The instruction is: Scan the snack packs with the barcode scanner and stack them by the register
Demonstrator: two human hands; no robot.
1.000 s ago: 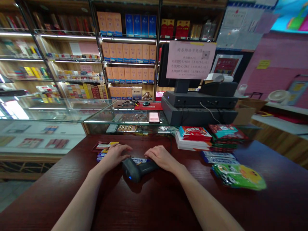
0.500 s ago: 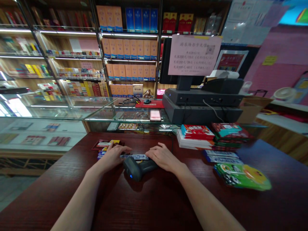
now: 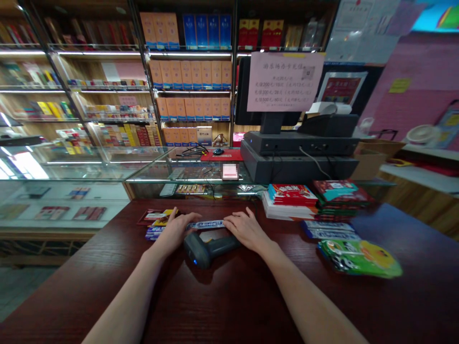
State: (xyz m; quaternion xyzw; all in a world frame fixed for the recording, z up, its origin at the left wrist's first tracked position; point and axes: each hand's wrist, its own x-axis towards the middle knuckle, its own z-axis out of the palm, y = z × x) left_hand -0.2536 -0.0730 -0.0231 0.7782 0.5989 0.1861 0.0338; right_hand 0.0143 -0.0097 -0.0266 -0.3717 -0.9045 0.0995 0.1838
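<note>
A narrow blue-and-white packet point(image 3: 206, 224) spans the gap between my hands above the dark wooden tabletop. My left hand point(image 3: 176, 230) grips its left end, the thumb and fingers curled round it. At the other end my right hand point(image 3: 247, 230) has its fingers closed on the packet. Just in front lies a dark handheld barcode scanner point(image 3: 199, 251) with a small blue light. Its handle runs to the right, partly under my right hand. Beside my left hand are a small stack of blue packets point(image 3: 153, 233) and some red and yellow packets point(image 3: 154, 217).
Right of my hands lie flat blue packs point(image 3: 330, 230), a green panda-printed bag point(image 3: 358, 258), and stacked red-and-white packs point(image 3: 292, 200) beside dark red packs point(image 3: 340, 193). Behind the table stand a glass counter point(image 3: 186, 172) and a cash register point(image 3: 301, 162).
The packet between my hands has shifted slightly away from me and to the right, showing more of its printed face. Both hands moved a little with it; the scanner stays in place.
</note>
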